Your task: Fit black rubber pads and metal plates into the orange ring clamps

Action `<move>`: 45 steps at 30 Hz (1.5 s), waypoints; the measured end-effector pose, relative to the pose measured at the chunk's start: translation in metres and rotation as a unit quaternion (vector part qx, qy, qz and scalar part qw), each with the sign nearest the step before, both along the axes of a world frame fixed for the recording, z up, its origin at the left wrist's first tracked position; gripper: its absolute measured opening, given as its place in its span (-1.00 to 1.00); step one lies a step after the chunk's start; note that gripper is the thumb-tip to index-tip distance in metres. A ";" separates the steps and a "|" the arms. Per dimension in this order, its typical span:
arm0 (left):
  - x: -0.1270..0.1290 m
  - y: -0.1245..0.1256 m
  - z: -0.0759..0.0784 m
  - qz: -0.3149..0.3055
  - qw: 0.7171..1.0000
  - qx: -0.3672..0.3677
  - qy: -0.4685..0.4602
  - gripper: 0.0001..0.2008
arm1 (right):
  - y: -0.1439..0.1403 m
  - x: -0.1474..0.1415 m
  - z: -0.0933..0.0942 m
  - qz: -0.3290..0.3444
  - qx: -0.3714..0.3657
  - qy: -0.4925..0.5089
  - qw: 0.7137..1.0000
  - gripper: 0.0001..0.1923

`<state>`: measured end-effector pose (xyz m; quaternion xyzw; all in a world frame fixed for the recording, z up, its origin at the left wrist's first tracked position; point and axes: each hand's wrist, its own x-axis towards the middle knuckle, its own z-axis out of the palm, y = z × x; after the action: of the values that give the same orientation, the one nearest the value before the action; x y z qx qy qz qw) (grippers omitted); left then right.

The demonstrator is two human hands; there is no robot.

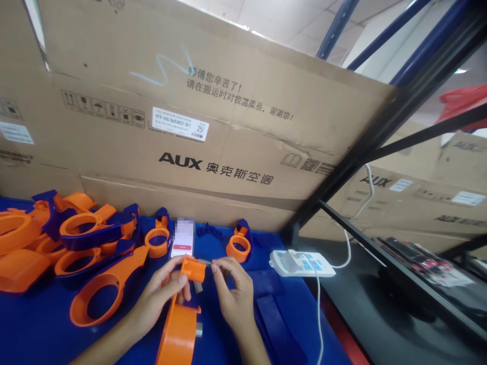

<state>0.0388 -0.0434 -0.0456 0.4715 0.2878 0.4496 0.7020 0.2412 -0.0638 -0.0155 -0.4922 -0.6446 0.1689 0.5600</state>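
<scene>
My left hand (162, 289) is closed around the narrow upper end of an orange plastic tape dispenser (193, 269). Its wide, curved lower part (177, 334) reaches down to the bottom edge of the view. Thumb and forefinger of my right hand (236, 291) pinch a thin grey metal strip (206, 261) against the right side of that upper end. Much of the strip is hidden by the fingers. Below, a small grey metal piece (199, 330) shows beside the curved part, and another metal piece (198, 287) lies between my hands.
Orange and blue tape dispensers (101, 299) are heaped at left. Two smaller ones (238, 247) stand further back, near a phone (183, 238) and small blue parts (210, 230). At right are blue flat pieces (279, 324), a power strip (302, 263) and a rack post. Cardboard (228, 147) walls the back.
</scene>
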 end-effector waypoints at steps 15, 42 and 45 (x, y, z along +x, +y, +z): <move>-0.001 -0.007 0.001 -0.035 0.997 0.056 0.035 -0.49 | -0.004 -0.005 -0.001 0.035 0.024 -0.039 0.998 -0.86; -0.004 -0.007 0.000 -0.047 0.986 -0.048 -0.153 -0.67 | -0.008 -0.009 0.000 0.013 -0.002 0.005 1.000 -0.85; -0.002 -0.008 0.001 -0.067 0.980 -0.062 -0.176 -0.68 | -0.009 -0.010 0.003 0.067 -0.015 0.007 0.998 -0.78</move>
<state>0.0372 -0.0516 -0.0450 0.3586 0.1552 0.4590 0.7979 0.2311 -0.0728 -0.0120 -0.4549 -0.6695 0.2198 0.5445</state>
